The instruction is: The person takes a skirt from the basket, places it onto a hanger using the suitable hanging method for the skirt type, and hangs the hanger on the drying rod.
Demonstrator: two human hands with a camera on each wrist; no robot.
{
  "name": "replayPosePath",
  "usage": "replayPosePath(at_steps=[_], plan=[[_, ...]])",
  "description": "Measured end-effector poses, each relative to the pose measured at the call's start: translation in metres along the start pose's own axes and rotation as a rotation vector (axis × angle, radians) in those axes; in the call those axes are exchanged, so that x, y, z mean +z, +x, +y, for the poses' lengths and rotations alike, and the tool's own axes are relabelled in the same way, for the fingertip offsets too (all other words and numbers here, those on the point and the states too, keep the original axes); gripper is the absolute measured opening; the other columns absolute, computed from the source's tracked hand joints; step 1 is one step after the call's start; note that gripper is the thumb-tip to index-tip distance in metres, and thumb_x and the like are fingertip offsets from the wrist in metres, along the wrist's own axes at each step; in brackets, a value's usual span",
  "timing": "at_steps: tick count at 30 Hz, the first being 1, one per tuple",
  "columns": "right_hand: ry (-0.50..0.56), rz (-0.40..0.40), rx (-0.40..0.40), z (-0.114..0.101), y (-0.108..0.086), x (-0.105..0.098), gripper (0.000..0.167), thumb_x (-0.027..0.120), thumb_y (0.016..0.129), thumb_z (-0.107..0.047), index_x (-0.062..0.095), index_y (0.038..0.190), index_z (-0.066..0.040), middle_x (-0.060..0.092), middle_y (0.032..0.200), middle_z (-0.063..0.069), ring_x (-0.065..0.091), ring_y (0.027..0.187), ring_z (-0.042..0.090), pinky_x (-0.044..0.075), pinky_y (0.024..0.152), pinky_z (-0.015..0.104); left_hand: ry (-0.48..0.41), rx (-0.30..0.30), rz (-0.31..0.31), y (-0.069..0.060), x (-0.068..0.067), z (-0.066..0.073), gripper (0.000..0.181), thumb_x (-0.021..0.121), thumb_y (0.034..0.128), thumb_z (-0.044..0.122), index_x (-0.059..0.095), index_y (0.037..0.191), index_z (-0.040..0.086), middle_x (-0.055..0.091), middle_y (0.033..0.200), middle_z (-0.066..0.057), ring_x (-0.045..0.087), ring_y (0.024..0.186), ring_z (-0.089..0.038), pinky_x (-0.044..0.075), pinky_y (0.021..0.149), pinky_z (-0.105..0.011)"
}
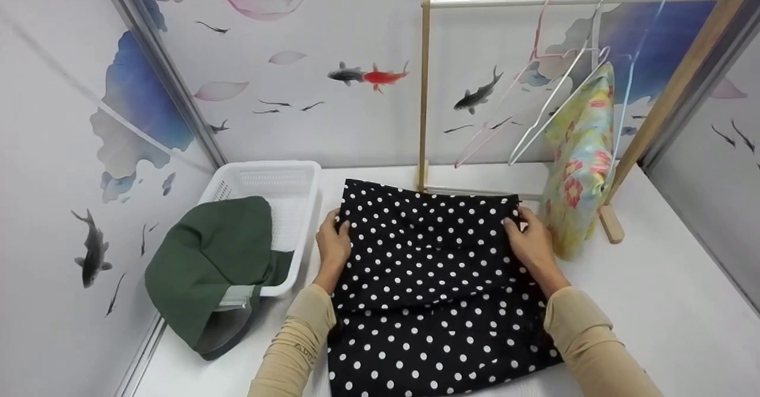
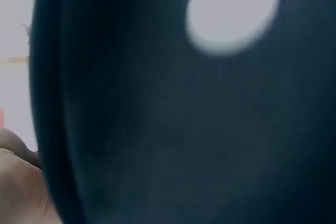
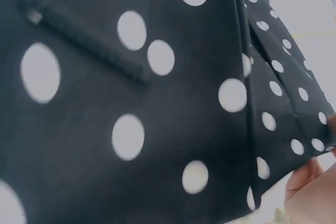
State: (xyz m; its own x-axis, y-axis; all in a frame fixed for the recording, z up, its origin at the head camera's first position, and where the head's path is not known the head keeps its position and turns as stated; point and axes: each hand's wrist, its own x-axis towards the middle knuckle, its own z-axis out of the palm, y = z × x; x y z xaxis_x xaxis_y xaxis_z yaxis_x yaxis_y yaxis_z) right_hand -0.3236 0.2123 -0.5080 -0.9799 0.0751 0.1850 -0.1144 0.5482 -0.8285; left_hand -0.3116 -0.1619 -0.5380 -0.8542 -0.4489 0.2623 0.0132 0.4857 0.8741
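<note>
A black skirt with white polka dots is held up by both hands, its straight top edge away from me and its lower part spread toward me with a few creases. My left hand pinches its left side near the top corner, thumb in front. On the opposite side my right hand grips the top right edge, thumb also in front. Dark dotted cloth fills most of the left wrist view, blurred. In the right wrist view the fabric hangs close, with fingers at its lower right edge.
To the left, a white plastic basket has a dark green garment draped over its rim. Behind the right hand stands a wooden-legged rack with a metal rail, carrying pink, white and blue hangers and a yellow floral cloth. Patterned walls enclose the white table.
</note>
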Motion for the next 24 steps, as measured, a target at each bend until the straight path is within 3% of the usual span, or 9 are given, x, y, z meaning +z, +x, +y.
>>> replayPosePath(at_steps=[5, 8, 9, 14, 17, 19, 21, 24], plan=[[-0.065, -0.072, 0.014, 0.010, -0.004, -0.002, 0.035, 0.055, 0.097, -0.015, 0.053, 0.126, 0.004, 0.059, 0.118, 0.030, 0.053, 0.110, 0.042, 0.024, 0.106, 0.050, -0.042, 0.005, 0.048, 0.004, 0.007, -0.002, 0.030, 0.059, 0.0947, 0.003, 0.062, 0.124, 0.004, 0.063, 0.123, -0.015, 0.058, 0.113, -0.030, 0.042, 0.098, -0.040], [-0.068, -0.081, 0.011, 0.014, -0.005, -0.001, 0.032, 0.055, 0.097, -0.010, 0.055, 0.124, 0.006, 0.063, 0.110, 0.030, 0.059, 0.100, 0.041, 0.028, 0.103, 0.050, -0.083, -0.024, 0.063, 0.010, 0.009, -0.002, 0.031, 0.059, 0.0951, 0.003, 0.063, 0.126, 0.006, 0.062, 0.126, -0.013, 0.056, 0.118, -0.029, 0.040, 0.101, -0.038], [-0.066, -0.071, 0.002, 0.015, -0.005, 0.000, 0.031, 0.055, 0.096, -0.008, 0.056, 0.123, 0.007, 0.064, 0.107, 0.029, 0.061, 0.096, 0.040, 0.024, 0.105, 0.049, -0.097, -0.032, 0.065, 0.013, 0.010, -0.002, 0.031, 0.059, 0.0952, 0.004, 0.063, 0.126, 0.006, 0.062, 0.127, -0.012, 0.055, 0.119, -0.028, 0.039, 0.102, -0.037], [-0.060, 0.015, -0.050, 0.011, 0.000, 0.006, 0.027, 0.057, 0.096, -0.004, 0.060, 0.122, 0.004, 0.066, 0.104, 0.024, 0.064, 0.084, 0.034, 0.036, 0.093, 0.043, -0.145, -0.023, 0.084, 0.025, 0.006, 0.003, 0.030, 0.060, 0.0950, 0.004, 0.064, 0.125, 0.005, 0.063, 0.125, -0.011, 0.056, 0.118, -0.026, 0.040, 0.101, -0.035], [-0.068, 0.071, -0.056, 0.004, 0.003, 0.009, 0.028, 0.056, 0.097, -0.005, 0.061, 0.124, 0.002, 0.066, 0.107, 0.021, 0.064, 0.085, 0.031, 0.045, 0.076, 0.035, -0.133, -0.005, 0.084, 0.030, 0.003, 0.005, 0.031, 0.060, 0.0954, 0.005, 0.062, 0.126, 0.004, 0.062, 0.125, -0.012, 0.056, 0.117, -0.026, 0.040, 0.100, -0.035], [-0.056, 0.069, -0.039, 0.002, 0.005, 0.011, 0.030, 0.054, 0.098, -0.004, 0.059, 0.127, 0.003, 0.065, 0.106, 0.022, 0.065, 0.081, 0.030, 0.049, 0.067, 0.030, -0.060, 0.009, 0.057, 0.030, 0.004, 0.005, 0.037, 0.059, 0.0956, 0.005, 0.057, 0.132, 0.004, 0.059, 0.130, -0.014, 0.053, 0.121, -0.029, 0.038, 0.103, -0.038], [-0.050, 0.040, -0.015, 0.002, 0.006, 0.014, 0.033, 0.052, 0.099, -0.003, 0.056, 0.131, 0.004, 0.065, 0.107, 0.022, 0.066, 0.077, 0.029, 0.049, 0.060, 0.023, 0.106, 0.016, -0.004, 0.026, 0.005, 0.004, 0.049, 0.060, 0.0961, 0.010, 0.046, 0.143, 0.007, 0.049, 0.140, -0.015, 0.043, 0.129, -0.032, 0.033, 0.106, -0.042], [-0.048, -0.033, 0.016, 0.006, 0.006, 0.019, 0.040, 0.049, 0.099, -0.002, 0.048, 0.138, 0.006, 0.064, 0.110, 0.025, 0.067, 0.077, 0.030, 0.052, 0.062, 0.025, 0.394, 0.051, -0.187, 0.013, 0.008, 0.002, 0.069, 0.061, 0.0963, 0.026, 0.026, 0.154, 0.013, 0.021, 0.156, -0.019, 0.019, 0.141, -0.040, 0.020, 0.111, -0.052]])
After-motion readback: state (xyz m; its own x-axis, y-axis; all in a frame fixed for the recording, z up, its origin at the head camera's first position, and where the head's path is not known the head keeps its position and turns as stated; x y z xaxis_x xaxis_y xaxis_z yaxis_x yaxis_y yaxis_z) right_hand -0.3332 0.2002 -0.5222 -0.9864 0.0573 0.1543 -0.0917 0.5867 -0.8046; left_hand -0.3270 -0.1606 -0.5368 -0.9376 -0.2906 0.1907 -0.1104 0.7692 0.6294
